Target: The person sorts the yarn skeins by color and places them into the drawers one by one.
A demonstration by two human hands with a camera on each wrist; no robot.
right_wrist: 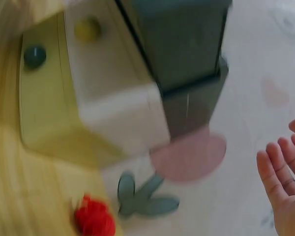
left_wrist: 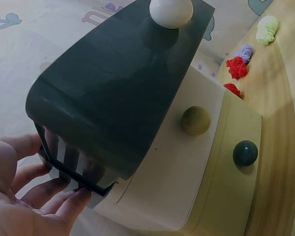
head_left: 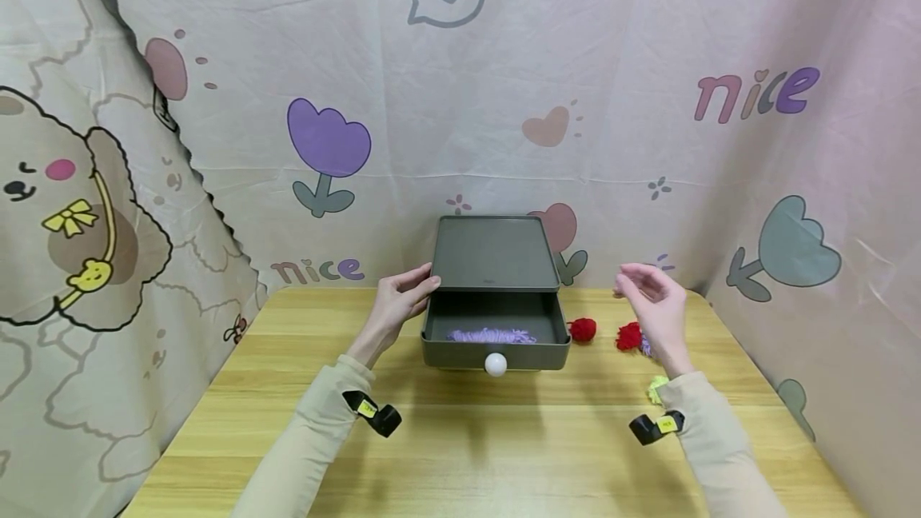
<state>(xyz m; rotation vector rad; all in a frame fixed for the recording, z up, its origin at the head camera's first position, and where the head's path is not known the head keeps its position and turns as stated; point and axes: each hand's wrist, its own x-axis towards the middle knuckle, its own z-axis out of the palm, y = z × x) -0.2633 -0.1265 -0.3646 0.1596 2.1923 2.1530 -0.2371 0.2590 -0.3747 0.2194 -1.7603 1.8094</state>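
A dark grey-green top drawer [head_left: 468, 356] with a white knob [head_left: 496, 364] stands pulled out of a three-tier drawer box [head_left: 496, 253]. Inside it lies a bundle of purple yarn [head_left: 492, 336]. My left hand [head_left: 399, 302] rests against the left side of the top tier, its fingertips touching the casing edge in the left wrist view. To the right of the box, my right hand [head_left: 656, 314] is raised in the air over small yarn balls. Its fingers are loosely bent, with nothing seen between them.
Below are a white tier [left_wrist: 160, 167] with a yellow knob and a pale yellow tier [left_wrist: 231, 182] with a dark knob. Red yarn balls [head_left: 583, 330], purple yarn [head_left: 646, 348] and light green yarn [head_left: 656, 390] lie on the wooden table [head_left: 460, 454]. A printed cloth hangs behind.
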